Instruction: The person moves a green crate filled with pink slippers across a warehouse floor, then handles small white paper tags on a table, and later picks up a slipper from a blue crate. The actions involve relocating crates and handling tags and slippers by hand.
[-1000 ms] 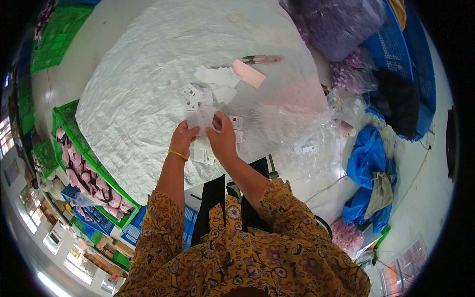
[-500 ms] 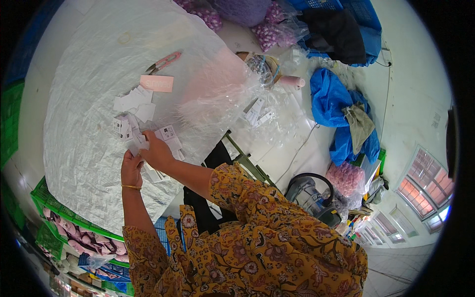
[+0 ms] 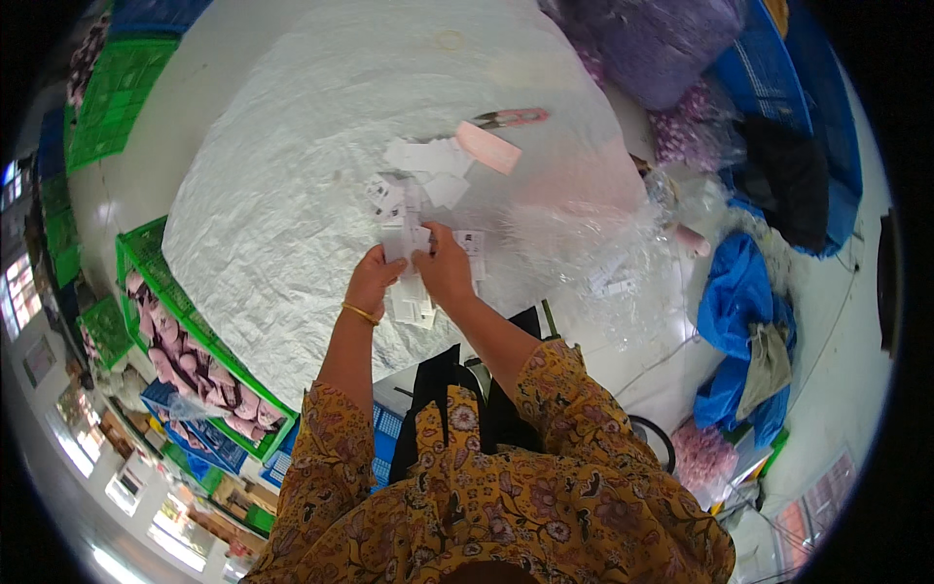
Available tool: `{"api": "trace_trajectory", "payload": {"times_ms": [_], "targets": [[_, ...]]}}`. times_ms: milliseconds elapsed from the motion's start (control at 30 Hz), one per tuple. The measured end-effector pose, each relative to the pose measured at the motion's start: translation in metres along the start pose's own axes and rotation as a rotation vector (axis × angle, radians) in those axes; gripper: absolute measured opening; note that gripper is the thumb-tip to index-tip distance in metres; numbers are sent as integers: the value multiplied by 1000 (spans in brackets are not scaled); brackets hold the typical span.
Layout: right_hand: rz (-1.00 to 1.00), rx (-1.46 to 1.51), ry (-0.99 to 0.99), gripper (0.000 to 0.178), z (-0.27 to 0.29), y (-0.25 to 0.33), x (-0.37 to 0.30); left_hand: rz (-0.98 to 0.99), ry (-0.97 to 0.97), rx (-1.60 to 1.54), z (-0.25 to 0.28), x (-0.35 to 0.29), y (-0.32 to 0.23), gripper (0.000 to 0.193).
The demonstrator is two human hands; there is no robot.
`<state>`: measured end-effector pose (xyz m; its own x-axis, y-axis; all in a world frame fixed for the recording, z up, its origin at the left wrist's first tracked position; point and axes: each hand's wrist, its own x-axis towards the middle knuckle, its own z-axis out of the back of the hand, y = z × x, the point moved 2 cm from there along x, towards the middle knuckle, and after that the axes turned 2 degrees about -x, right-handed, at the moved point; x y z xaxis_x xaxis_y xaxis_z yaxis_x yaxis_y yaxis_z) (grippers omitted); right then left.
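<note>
My left hand (image 3: pixel 371 282) and my right hand (image 3: pixel 446 265) pinch a few small white paper labels (image 3: pixel 395 241) between them, over a table spread with whitish plastic sheeting (image 3: pixel 263 243). A yellow band circles my left wrist. Just beyond my fingers more printed white labels (image 3: pixel 387 197) lie loose, with blank-looking white slips (image 3: pixel 428 156) past them. Some labels (image 3: pixel 473 251) rest beside my right hand, and another stack (image 3: pixel 413 304) sits below, between my wrists. Farther off are a pink card (image 3: pixel 489 148) and pink-handled snips (image 3: pixel 514 118).
At the left of the table stands a green crate (image 3: pixel 209 360) full of pink padded pieces. Crumpled clear plastic (image 3: pixel 613 263) covers the table's right side. Beyond it lie blue sheeting (image 3: pixel 732 292), a pink roll (image 3: pixel 693 239) and a large purple bundle (image 3: pixel 657 49).
The view has swung, so the table, labels and hands sit farther right in the picture, and more of the left crate shows. Both hands stay on the labels.
</note>
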<state>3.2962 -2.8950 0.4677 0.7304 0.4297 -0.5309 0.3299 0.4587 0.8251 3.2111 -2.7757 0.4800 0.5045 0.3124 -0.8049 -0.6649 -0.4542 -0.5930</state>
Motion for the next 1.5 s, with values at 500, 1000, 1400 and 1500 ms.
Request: {"api": "trace_trajectory", "payload": {"times_ms": [500, 1000, 1400, 1500], "targets": [[158, -202, 74, 62, 12, 20, -13, 26, -60, -22, 3, -5, 20, 31], [533, -627, -53, 58, 26, 19, -15, -329, -295, 382, 48, -97, 40, 40], [189, -604, 460, 29, 30, -77, -104, -168, -316, 762, 220, -287, 278, 32], [-22, -603, 532, 32, 6, -46, -160, 47, -301, 871, 246, -334, 329, 31]]}}
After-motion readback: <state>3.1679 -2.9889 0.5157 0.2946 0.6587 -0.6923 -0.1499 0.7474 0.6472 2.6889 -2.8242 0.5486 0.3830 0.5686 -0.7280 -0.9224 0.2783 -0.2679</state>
